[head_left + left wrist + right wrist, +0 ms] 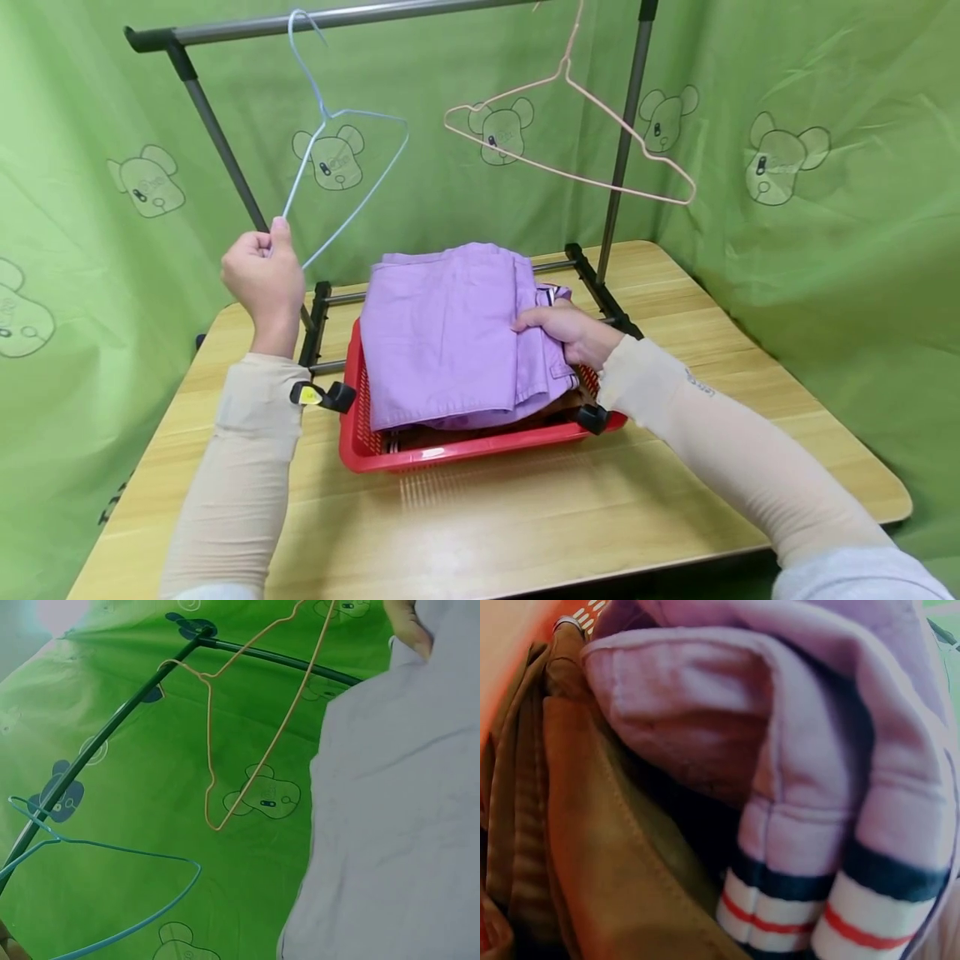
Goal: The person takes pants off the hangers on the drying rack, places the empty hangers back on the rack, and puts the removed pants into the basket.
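My left hand (266, 271) grips one lower corner of a light blue wire hanger (375, 114), whose hook is up at the rail. A folded purple garment (446, 337) lies on top of the red basket (480, 447). My right hand (567, 329) pinches its right side, thumb on top and the other fingers hidden under the cloth. The right wrist view brings out a navy, white and red striped band (772, 919) on the purple layers. Beneath it in the basket is a brown garment (592, 825).
A pink wire hanger (570, 177) hangs to the right on the metal rail (420, 10). The rack's black feet (600, 292) stand on the wooden table (480, 533) behind the basket. Green curtains (795, 250) with bear prints surround the table.
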A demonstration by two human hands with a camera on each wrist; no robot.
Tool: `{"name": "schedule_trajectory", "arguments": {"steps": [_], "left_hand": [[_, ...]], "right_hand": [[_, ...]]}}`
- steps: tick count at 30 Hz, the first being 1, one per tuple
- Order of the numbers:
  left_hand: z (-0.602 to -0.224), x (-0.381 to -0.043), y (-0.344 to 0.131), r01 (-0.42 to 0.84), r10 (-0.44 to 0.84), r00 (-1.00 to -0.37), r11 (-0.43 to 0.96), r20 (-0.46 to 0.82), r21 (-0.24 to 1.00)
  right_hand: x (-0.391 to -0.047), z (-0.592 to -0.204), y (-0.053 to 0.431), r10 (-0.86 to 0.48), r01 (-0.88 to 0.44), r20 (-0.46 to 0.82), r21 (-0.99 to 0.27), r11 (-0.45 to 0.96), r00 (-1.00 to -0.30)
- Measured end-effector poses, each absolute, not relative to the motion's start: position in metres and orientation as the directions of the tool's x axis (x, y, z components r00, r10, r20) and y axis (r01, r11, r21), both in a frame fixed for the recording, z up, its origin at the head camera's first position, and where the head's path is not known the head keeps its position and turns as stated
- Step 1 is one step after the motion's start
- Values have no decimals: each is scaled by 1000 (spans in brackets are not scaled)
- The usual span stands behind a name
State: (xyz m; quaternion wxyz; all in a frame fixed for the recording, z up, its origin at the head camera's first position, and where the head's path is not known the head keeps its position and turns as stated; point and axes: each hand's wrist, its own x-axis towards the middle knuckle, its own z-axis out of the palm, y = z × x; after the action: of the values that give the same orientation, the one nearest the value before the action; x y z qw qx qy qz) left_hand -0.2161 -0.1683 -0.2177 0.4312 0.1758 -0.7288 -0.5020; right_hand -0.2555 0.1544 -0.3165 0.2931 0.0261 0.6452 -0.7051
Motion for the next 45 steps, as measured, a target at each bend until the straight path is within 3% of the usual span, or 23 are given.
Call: {"name": "schedule_trajectory", "arguments": {"steps": [9, 24, 45], "left_hand": [[-206, -220, -168, 157, -698, -578, 415, 424, 896], [-193, -220, -163, 230, -667, -592, 400, 453, 887], [-184, -237, -162, 151, -643, -651, 410, 402, 900]], "right_hand": [[-256, -321, 157, -369, 458, -432, -889, 22, -823], [-253, -316, 156, -381, 410, -401, -910, 62, -833], [-251, -309, 165, -402, 359, -394, -919, 162, -826]]}}
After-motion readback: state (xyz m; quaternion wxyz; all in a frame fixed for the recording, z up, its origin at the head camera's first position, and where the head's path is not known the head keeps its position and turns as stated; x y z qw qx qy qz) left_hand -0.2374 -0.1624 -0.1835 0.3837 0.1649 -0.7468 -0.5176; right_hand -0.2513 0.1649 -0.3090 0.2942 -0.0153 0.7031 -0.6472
